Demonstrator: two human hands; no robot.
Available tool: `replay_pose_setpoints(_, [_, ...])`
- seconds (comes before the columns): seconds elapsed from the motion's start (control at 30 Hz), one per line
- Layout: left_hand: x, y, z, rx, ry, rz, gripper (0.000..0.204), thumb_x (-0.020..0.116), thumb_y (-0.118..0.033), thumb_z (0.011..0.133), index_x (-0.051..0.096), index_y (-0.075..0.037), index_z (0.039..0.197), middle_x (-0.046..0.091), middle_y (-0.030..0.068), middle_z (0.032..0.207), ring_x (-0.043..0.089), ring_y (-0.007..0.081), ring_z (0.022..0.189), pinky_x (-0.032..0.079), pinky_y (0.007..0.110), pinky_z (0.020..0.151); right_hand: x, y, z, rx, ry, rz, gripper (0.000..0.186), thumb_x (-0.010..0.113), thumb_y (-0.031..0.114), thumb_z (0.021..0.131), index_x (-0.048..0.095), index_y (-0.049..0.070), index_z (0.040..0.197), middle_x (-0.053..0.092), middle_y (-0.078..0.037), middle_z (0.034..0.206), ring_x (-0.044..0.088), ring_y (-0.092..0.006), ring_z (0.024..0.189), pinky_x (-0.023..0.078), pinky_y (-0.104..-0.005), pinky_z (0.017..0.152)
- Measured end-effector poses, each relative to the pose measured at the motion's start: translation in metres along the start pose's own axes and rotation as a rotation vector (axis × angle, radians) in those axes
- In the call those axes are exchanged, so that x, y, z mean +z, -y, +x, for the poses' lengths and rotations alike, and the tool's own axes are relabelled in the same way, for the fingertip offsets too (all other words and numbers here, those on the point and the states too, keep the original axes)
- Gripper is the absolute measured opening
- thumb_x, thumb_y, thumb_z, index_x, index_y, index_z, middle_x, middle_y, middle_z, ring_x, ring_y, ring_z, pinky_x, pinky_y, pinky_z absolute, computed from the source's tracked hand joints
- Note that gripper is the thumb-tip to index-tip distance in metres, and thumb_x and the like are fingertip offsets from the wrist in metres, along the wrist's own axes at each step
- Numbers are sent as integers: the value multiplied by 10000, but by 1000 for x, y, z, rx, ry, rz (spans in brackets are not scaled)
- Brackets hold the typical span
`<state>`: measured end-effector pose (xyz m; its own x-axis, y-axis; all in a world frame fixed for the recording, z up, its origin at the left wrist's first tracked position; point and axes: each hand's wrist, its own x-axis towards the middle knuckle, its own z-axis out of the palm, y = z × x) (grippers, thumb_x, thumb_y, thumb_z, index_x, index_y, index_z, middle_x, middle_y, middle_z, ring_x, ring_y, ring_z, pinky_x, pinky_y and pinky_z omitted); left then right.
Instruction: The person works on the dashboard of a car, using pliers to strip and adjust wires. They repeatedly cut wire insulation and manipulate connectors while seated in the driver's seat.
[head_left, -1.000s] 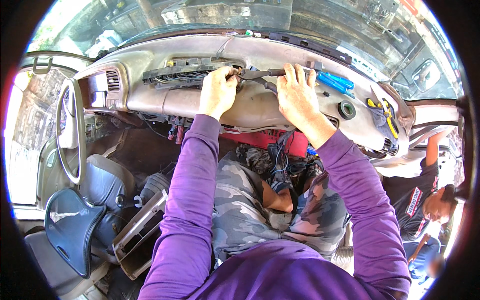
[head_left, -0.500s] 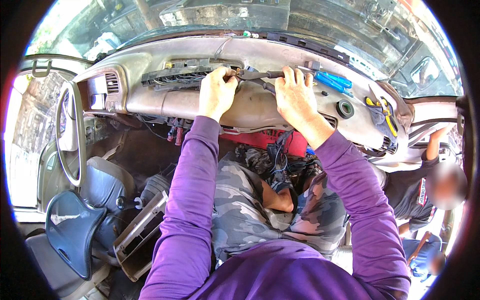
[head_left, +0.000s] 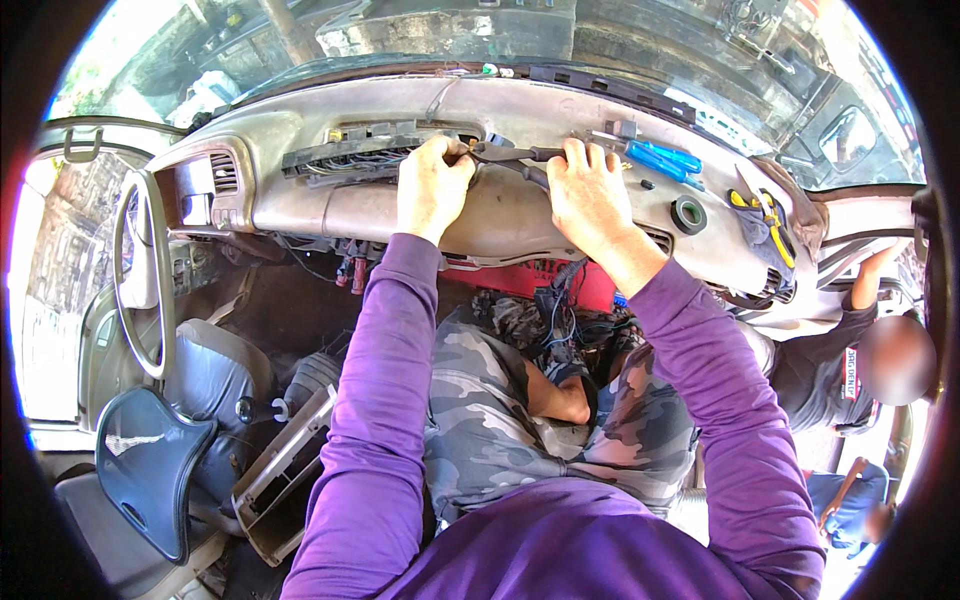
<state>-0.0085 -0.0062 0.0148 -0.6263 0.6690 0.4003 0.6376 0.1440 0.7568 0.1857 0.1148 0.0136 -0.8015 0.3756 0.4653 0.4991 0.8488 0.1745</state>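
right hand [head_left: 590, 188]: clamping pliers [head_left: 508, 154], likely for leverage | left hand [head_left: 436, 180]: seemingly steadying small indistinct piece [head_left: 469, 147] between pinching fingertips

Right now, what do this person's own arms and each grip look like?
Both arms wear long, plain purple sleeves, creased along their length and reaching close to the wrists. The left grip and right grip are ordinary human hands, without gloves.

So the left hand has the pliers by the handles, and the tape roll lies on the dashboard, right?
Wrong hand: the head view shows the right hand has the pliers by the handles. The tape roll does lie on the dashboard.
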Motion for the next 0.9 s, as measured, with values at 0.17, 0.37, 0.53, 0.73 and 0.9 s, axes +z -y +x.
replay_pose_setpoints(0.17, [-1,-1,-1,-27,2,7,241,737,-160,868,764,12,1036,777,197,951,758,299,889,573,384,843,-7,5,1,2,49,-16,176,615,162,914,679,28,1009,612,-174,1181,603,-362,1114,493,-558,926])
replay_pose_setpoints(0.37, [0,2,0,-2,-13,17,232,748,-163,860,767,0,1023,775,205,955,760,317,907,571,397,845,-9,5,0,1,88,-25,175,624,167,911,680,38,1016,625,-157,1137,624,-345,1080,513,-535,882])
replay_pose_setpoints(0.53, [2,8,1,42,-34,34,224,748,-166,860,761,3,1007,774,209,964,756,334,913,570,411,843,-12,10,0,15,86,-51,178,640,175,906,683,47,1022,631,-150,1125,633,-336,1066,522,-530,864])
replay_pose_setpoints(0.73, [1,1,1,54,-11,68,200,739,-149,862,748,8,984,762,218,946,750,348,895,565,421,836,-17,13,-3,57,144,-17,205,664,177,888,688,28,1027,620,-167,1176,623,-353,1084,511,-561,897])
replay_pose_setpoints(0.9, [3,4,2,22,-8,33,195,731,-140,866,744,17,980,759,216,933,748,330,873,563,409,825,-22,18,-9,78,148,-35,312,729,192,834,708,-8,1073,577,-225,1307,578,-425,1193,448,-676,1001])
